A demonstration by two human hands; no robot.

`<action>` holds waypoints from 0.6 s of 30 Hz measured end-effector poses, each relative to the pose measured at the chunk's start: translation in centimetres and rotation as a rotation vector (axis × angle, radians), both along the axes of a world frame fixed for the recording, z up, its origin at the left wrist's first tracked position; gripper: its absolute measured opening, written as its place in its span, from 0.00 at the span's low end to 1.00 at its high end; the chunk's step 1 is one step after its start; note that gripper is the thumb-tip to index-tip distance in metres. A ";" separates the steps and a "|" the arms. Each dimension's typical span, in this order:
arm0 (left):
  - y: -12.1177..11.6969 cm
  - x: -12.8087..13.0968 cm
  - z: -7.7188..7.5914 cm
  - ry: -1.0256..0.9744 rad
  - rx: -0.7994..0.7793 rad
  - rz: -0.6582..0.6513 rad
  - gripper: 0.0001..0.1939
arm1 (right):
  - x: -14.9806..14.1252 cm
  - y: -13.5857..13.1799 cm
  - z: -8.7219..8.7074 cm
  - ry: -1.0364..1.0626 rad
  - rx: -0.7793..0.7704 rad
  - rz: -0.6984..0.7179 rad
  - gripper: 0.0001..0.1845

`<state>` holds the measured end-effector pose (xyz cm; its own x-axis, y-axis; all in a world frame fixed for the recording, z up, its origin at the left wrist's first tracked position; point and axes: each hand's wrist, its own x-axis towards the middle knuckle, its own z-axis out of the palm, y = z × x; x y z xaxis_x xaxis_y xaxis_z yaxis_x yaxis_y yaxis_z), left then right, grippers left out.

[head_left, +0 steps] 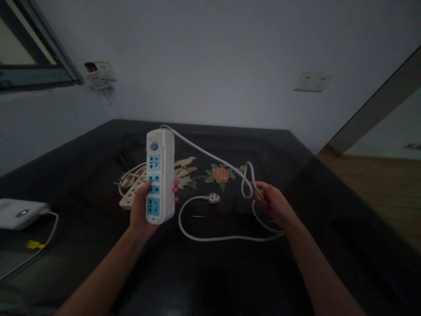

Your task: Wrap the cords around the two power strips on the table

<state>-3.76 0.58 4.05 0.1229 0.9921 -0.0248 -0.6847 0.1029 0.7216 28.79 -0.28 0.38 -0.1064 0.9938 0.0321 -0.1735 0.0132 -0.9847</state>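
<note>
My left hand (141,208) is wrapped round a white power strip (167,175) with blue socket faces and a blue switch, held upright above the dark table. From its top end a white power cord (210,154) runs down to the right, with green and blue wire showing where it leaves the strip. My right hand (268,199) is closed on that cord, where it bends into a small loop. Past the right hand, the cord curves back along the table to a white plug (213,198). Behind my left hand lies a second, cream power strip (126,200), partly hidden, its cord bundled.
A white box (21,213) with a cable lies at the left, near a yellow tag (34,244). The dark table (230,272) has a floral pattern and meets the wall. Wall sockets (312,81) are at the right, more sockets (98,79) at the left.
</note>
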 end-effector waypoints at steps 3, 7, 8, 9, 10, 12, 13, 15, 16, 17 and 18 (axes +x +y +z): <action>0.2 -0.3 0.4 -0.044 0.007 0.041 0.23 | 0.5 0.1 0.4 -0.022 -0.015 -0.133 0.21; 0.1 -0.1 0.7 -0.097 0.002 0.136 0.19 | 1.8 0.2 1.2 -0.066 -0.018 -0.341 0.21; 0.1 -0.1 0.8 -0.106 -0.001 0.181 0.18 | 2.3 0.3 1.2 -0.064 -0.001 -0.404 0.21; 0.2 0.0 0.9 -0.112 -0.001 0.233 0.18 | 2.9 0.3 1.2 -0.061 0.017 -0.470 0.21; 0.2 -0.1 1.1 -0.116 0.003 0.286 0.17 | 3.7 0.4 1.1 -0.062 0.029 -0.535 0.21; 0.5 -0.3 1.4 -0.121 0.026 0.388 0.17 | 5.4 0.4 0.8 -0.087 0.033 -0.645 0.21; 0.6 -0.4 1.5 -0.126 0.039 0.423 0.16 | 6.2 0.4 0.6 -0.113 0.021 -0.679 0.21; 0.9 -0.7 1.6 -0.137 0.044 0.462 0.15 | 7.6 0.3 0.2 -0.240 -0.043 -0.686 0.21; 1.0 -0.8 1.5 -0.137 0.039 0.473 0.15 | 8.1 0.2 0.1 -0.353 -0.096 -0.659 0.20; 1.0 -0.8 1.3 -0.128 0.032 0.474 0.15 | 8.5 0.1 -0.1 -0.479 -0.155 -0.621 0.20; 1.1 -0.7 1.2 -0.109 0.026 0.465 0.15 | 8.8 0.1 -0.3 -0.603 -0.213 -0.578 0.20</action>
<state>-4.49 1.63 5.20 -0.3336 0.9427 -0.0112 -0.7259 -0.2493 0.6410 37.55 -0.21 0.12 0.4790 0.8757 -0.0606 0.3566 -0.2572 -0.8981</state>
